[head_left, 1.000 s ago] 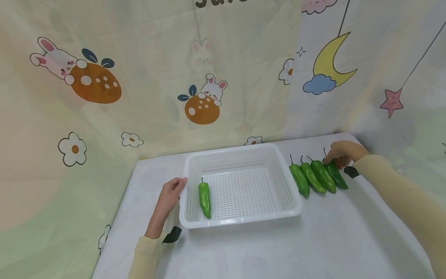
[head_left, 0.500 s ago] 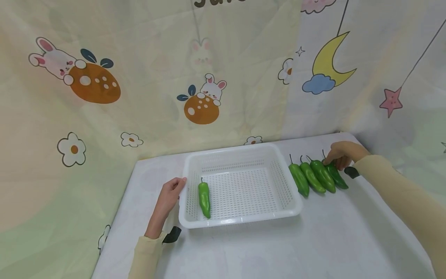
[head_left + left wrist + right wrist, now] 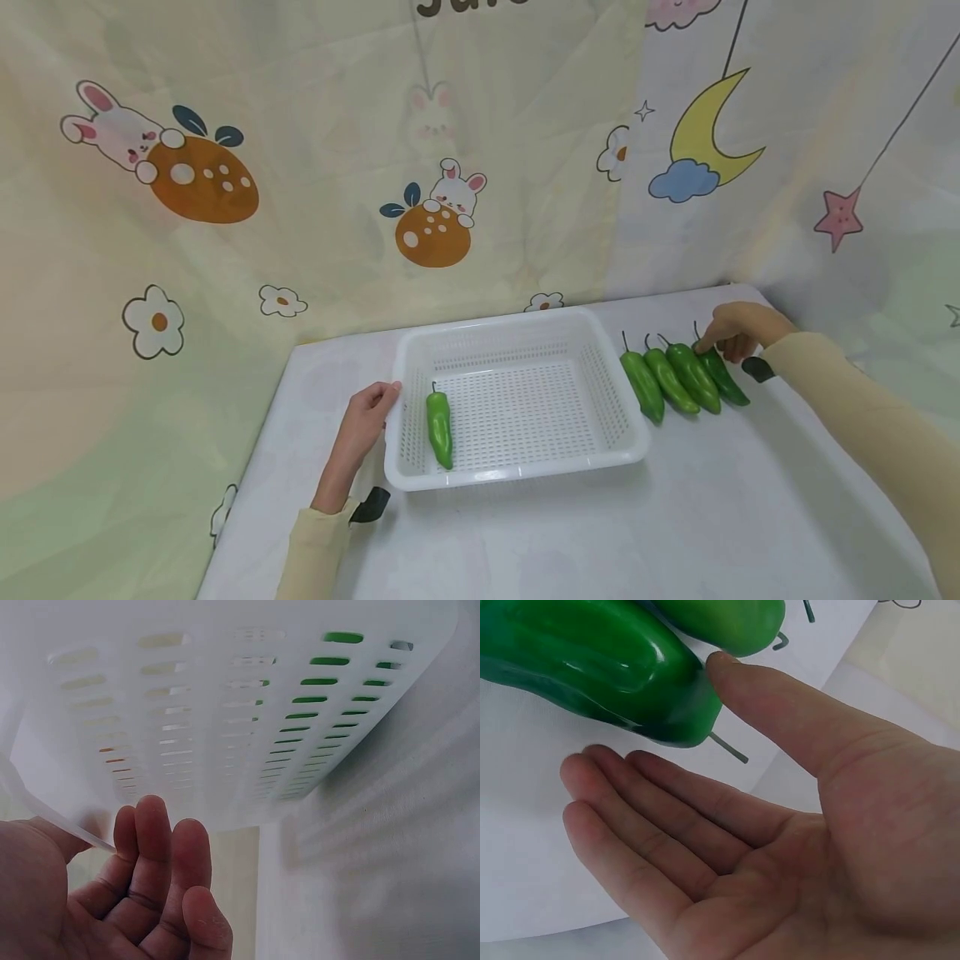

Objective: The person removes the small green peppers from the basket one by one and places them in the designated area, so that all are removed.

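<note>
In the head view, a white perforated plastic basket stands on the table with one green chili pepper inside, near its left wall. My left hand holds the basket's left rim; the left wrist view shows that rim between thumb and fingers. Right of the basket lie several green peppers side by side, stems pointing away. Over the stem end of the rightmost pepper is my right hand. In the right wrist view its thumb reaches that pepper's end, while the long fingers lie loosely beside it, apparently with a gap.
White cloth covers the table. Behind it hangs a curtain printed with rabbits, flowers and a moon. The row of peppers lies close to the basket's right wall. A black strap sits at my left wrist.
</note>
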{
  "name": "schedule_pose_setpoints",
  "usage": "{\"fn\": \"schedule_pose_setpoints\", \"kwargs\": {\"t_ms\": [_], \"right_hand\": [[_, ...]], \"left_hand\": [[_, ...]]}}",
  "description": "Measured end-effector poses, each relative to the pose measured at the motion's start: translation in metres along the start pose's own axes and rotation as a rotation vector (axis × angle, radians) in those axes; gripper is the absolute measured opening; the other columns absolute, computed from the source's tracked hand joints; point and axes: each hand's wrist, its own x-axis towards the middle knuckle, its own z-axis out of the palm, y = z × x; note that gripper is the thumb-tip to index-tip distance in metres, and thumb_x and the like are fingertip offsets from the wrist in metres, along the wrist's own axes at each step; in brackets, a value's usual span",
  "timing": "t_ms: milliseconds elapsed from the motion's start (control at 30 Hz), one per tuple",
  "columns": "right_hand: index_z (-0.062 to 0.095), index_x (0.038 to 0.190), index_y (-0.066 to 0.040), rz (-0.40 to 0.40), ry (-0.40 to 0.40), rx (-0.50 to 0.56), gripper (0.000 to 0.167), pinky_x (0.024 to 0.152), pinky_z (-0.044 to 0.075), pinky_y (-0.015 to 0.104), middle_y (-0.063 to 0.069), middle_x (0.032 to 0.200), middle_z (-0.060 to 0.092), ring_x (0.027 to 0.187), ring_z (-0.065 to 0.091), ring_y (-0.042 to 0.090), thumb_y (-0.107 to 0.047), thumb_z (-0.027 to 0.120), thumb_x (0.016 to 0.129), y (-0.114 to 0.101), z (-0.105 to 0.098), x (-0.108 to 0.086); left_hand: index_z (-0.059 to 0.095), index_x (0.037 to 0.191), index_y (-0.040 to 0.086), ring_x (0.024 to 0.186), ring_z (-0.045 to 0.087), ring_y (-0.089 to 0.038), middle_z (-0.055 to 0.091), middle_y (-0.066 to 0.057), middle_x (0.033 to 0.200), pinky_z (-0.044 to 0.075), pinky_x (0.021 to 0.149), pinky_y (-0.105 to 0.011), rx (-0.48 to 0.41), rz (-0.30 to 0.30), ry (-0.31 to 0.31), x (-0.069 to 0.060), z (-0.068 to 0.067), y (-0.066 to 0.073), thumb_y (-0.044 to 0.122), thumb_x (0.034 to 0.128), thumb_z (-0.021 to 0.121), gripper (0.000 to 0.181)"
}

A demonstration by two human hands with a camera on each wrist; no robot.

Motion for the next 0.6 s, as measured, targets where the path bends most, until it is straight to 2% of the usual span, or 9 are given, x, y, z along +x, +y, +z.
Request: {"fn": "schedule_pose_setpoints", "kwargs": {"t_ms": [333,600], "right_hand": [[0.054,0.112,0.023,-0.004,0.009,0.010,0.068,0.084,0.058,0.043,0.029,0.096,0.068,0.087,0.071,0.033,-0.039,0.071,0.092,0.003,-0.008,-0.001],[0.056,0.111,0.022,-0.014,0.000,0.016,0.067,0.085,0.058,0.044,0.028,0.098,0.069,0.089,0.071,0.034,-0.040,0.073,0.090,0.000,-0.012,-0.004]], "left_hand": [[0.065,0.112,0.006,0.080,0.063,-0.017,0.072,-0.012,0.103,0.050,0.070,-0.026,0.002,0.000,-0.002,-0.001,0.000,0.002,0.045,0.1037,0.052,0.042],[0.066,0.112,0.006,0.080,0.063,-0.017,0.072,-0.012,0.101,0.049,0.070,-0.026,-0.006,-0.005,0.000,0.000,0.000,0.000,0.044,0.1036,0.052,0.041]]}}
